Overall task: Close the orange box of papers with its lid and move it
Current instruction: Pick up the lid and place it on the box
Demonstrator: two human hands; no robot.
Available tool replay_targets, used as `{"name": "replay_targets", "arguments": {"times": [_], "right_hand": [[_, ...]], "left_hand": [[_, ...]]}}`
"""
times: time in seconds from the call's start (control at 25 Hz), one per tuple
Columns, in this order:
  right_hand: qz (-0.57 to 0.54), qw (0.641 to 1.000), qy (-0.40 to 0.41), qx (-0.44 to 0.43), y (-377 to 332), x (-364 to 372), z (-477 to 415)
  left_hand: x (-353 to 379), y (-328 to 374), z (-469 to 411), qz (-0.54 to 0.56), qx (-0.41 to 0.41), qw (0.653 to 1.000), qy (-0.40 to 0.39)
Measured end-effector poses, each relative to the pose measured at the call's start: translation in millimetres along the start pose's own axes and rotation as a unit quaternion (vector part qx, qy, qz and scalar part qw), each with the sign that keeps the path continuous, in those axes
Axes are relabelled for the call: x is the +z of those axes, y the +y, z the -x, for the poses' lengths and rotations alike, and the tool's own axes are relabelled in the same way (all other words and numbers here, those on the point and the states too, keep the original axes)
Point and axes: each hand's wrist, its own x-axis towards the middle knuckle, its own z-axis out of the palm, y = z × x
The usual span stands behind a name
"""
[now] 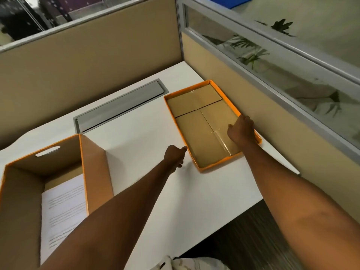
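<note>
At two o'clock on the white worktop (148, 133) lies the lid (202, 121), upside down; our right hand (241, 129) curls over its right rim, and our left hand (174, 155), fingers loosely bent, touches its left rim. At eight o'clock stands the orange box (93, 164), open, papers (62, 207) inside.

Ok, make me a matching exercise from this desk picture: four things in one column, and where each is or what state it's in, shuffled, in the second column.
Column one:
1. lid
2. orange box
3. papers
4. right hand

Column two:
A. lying inside the open box
B. upside down on the desk, beside the partition
C. standing open at the left of the desk
D. resting on the lid's right rim

Pairs: 1-B, 2-C, 3-A, 4-D
</note>
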Motion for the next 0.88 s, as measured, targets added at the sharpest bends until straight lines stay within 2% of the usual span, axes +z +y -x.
{"name": "replay_targets", "arguments": {"times": [0.32, 0.48, 0.6, 0.72, 0.88], "right_hand": [[0.02, 0.998, -0.043, 0.043, 21.6, 10.6, -29.6], [0.069, 0.995, -0.026, 0.074, 17.4, 18.2, -38.0], [0.078, 0.99, -0.035, 0.114, 9.5, 20.6, -37.9], [0.039, 0.987, -0.033, 0.152, -0.2, 22.8, -25.6], [-0.031, 0.985, -0.064, 0.158, -11.0, 28.6, 10.5]], "left_hand": [[18.7, 19.2, -37.2, 0.08, -0.02, 0.996, 0.03], [14.9, 27.1, -52.6, 0.117, -0.047, 0.992, -0.003], [5.8, 19.6, -57.9, 0.125, -0.057, 0.991, 0.002], [-6.8, 11.3, -58.0, 0.104, -0.043, 0.992, 0.054], [-24.5, -2.8, -43.3, 0.07, -0.027, 0.989, 0.127]]}}
